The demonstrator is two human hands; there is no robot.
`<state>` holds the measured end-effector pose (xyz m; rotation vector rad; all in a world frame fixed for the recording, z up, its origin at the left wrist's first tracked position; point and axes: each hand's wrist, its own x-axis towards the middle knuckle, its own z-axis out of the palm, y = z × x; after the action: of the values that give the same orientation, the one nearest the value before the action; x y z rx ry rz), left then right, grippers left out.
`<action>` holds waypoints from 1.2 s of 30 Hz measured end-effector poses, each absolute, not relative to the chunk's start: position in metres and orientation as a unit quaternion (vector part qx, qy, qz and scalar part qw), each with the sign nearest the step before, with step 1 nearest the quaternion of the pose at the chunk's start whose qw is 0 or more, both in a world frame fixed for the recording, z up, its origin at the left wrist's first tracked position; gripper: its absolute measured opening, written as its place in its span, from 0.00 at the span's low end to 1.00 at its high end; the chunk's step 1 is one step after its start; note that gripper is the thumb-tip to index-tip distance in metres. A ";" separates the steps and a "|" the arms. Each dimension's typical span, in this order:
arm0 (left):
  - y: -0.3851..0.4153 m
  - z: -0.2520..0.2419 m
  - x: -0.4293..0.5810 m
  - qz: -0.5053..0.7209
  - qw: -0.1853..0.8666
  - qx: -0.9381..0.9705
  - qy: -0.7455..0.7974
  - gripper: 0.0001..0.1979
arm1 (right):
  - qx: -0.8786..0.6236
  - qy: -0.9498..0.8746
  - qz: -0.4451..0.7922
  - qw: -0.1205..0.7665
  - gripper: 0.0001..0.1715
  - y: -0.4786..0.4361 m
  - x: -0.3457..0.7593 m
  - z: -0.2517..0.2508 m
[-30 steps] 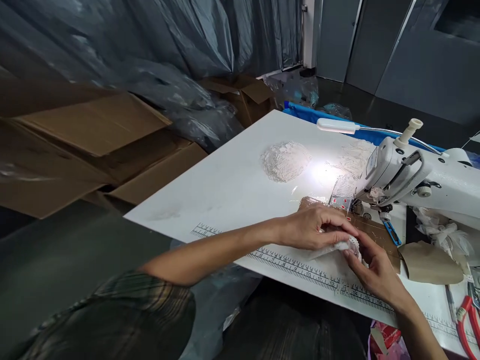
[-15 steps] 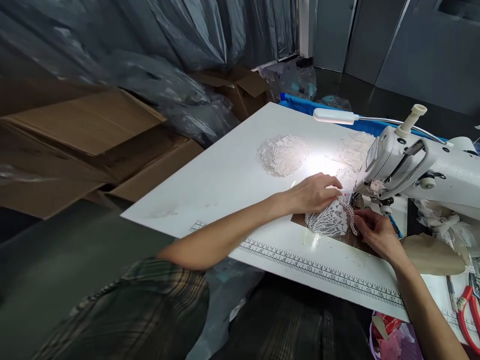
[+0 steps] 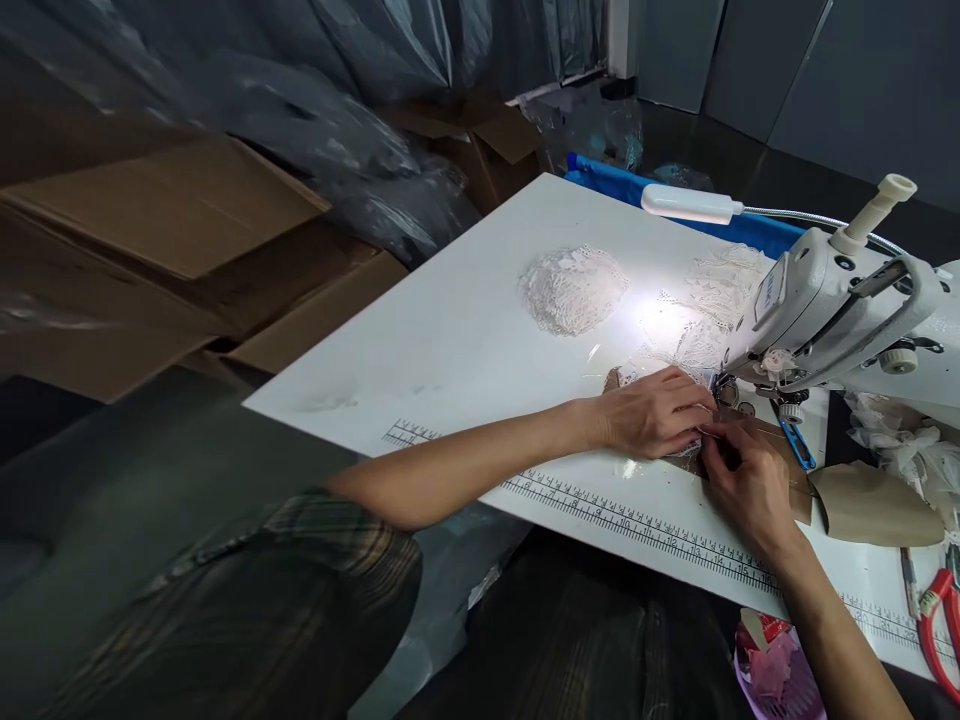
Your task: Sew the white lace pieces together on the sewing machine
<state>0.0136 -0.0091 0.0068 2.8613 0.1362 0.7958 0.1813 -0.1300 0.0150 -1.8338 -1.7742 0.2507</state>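
Observation:
My left hand (image 3: 660, 412) lies over a white lace piece (image 3: 641, 368) in front of the sewing machine (image 3: 817, 300), fingers bent and closed on its edge. The fingertips of my right hand (image 3: 750, 480) meet those of the left and pinch the lace at the near side of the needle area. Most of this lace is hidden beneath the left hand. A brown sheet (image 3: 791, 460) lies under the work. Behind the hands, more lace pieces (image 3: 724, 285) spread beside the machine head.
A rounded pile of lace (image 3: 576, 290) sits on the white table (image 3: 450, 330), which has a printed ruler along its front. A lamp (image 3: 690, 203) shines from above. To the right are blue snips (image 3: 795, 440), a tan pad (image 3: 874, 503) and red-handled pliers (image 3: 934, 630). Cardboard boxes (image 3: 165, 220) stand left.
My left hand has moved down and right over the lace, covering its fan-shaped part. Both hands' fingertips have come together. The view has shifted slightly.

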 end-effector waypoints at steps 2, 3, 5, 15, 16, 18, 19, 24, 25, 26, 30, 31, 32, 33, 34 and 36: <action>-0.011 0.007 0.015 0.247 0.095 0.964 0.038 0.09 | -0.688 -0.674 0.079 0.258 0.16 -0.130 0.182 0.016; -0.012 0.006 0.016 0.234 0.101 0.966 0.042 0.09 | -0.684 -0.680 0.081 0.249 0.16 -0.130 0.184 0.018; -0.011 0.004 0.016 0.213 0.115 0.969 0.056 0.09 | -0.658 -0.703 0.113 0.246 0.17 -0.128 0.191 0.025; -0.007 0.006 0.007 0.195 0.144 0.967 0.078 0.13 | -0.654 -0.708 0.172 0.206 0.23 -0.109 0.232 0.030; -0.007 0.006 0.006 0.205 0.137 0.966 0.078 0.13 | -0.652 -0.714 0.151 0.205 0.24 -0.109 0.231 0.025; -0.008 0.006 0.007 0.242 0.116 0.960 0.077 0.13 | -0.645 -0.734 0.104 0.184 0.25 -0.111 0.227 0.018; -0.008 0.006 0.007 0.262 0.105 0.956 0.075 0.12 | -0.642 -0.744 0.085 0.162 0.25 -0.112 0.226 0.016; -0.008 0.003 0.013 0.307 0.044 0.949 0.055 0.10 | -0.638 -0.767 0.023 0.054 0.26 -0.114 0.219 0.020; -0.008 0.003 0.014 0.306 0.030 0.950 0.054 0.10 | -0.638 -0.769 0.012 0.041 0.26 -0.114 0.217 0.022; -0.008 0.003 0.014 0.303 0.017 0.951 0.053 0.10 | -0.638 -0.770 0.002 0.030 0.26 -0.113 0.216 0.022; -0.006 0.002 0.015 0.273 -0.010 0.961 0.044 0.12 | -0.639 -0.769 -0.017 0.015 0.26 -0.114 0.210 0.019; -0.004 0.001 0.015 0.266 -0.006 0.963 0.036 0.12 | -0.642 -0.766 -0.012 0.024 0.26 -0.115 0.210 0.018; -0.002 0.001 0.014 0.265 0.001 0.964 0.027 0.12 | -0.645 -0.763 -0.004 0.043 0.26 -0.116 0.211 0.016; 0.000 0.000 0.013 0.267 0.011 0.963 0.017 0.11 | -0.647 -0.759 0.009 0.072 0.26 -0.118 0.212 0.014; 0.002 -0.001 0.012 0.272 0.022 0.962 0.006 0.11 | -0.645 -0.755 0.027 0.111 0.26 -0.120 0.215 0.012; 0.007 -0.003 0.010 0.280 0.045 0.959 -0.014 0.10 | -0.635 -0.743 0.069 0.202 0.26 -0.123 0.220 0.009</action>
<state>0.0099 0.0068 -0.0032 2.9282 -0.0431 0.8554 0.2204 -0.1231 0.0095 -1.7733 -2.0738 0.1913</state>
